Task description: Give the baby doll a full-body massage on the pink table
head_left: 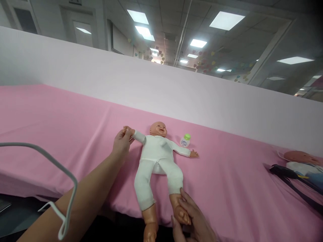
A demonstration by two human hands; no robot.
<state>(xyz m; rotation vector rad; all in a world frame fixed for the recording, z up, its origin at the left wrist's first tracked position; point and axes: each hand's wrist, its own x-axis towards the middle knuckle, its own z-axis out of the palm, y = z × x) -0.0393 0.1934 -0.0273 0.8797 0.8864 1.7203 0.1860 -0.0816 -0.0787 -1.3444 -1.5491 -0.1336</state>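
A baby doll with a white cloth body and shiny tan plastic head, hands and feet (156,151) is lying on its back along the near side of a table covered in smooth pink cloth (227,188), its lower legs reaching past the edge. The left hand (121,141) is pinching the doll's small hand on the picture's left between thumb and fingers, while the right hand (194,215) is cupping the foot on the picture's right, thumb on one side and fingers curving along the other; how firmly it is pressing, I cannot tell. With both grips sitting at the ends of limbs, an uneven pull could be twisting the trunk or dragging the doll over the edge, and the pink cloth, looking loose and wrinkled, could be sliding along. A small clear bottle with a lime-green cap (185,140) is standing just beside the other outstretched arm, so a swing of that arm could be tipping it. A bent white rod or cable (54,161) is crossing in front of the left forearm and could be snagging it. Behind, a long white partition (156,84) is limiting reach; at far right, a second doll (300,156) is lying beside a black strap (292,181), well apart.
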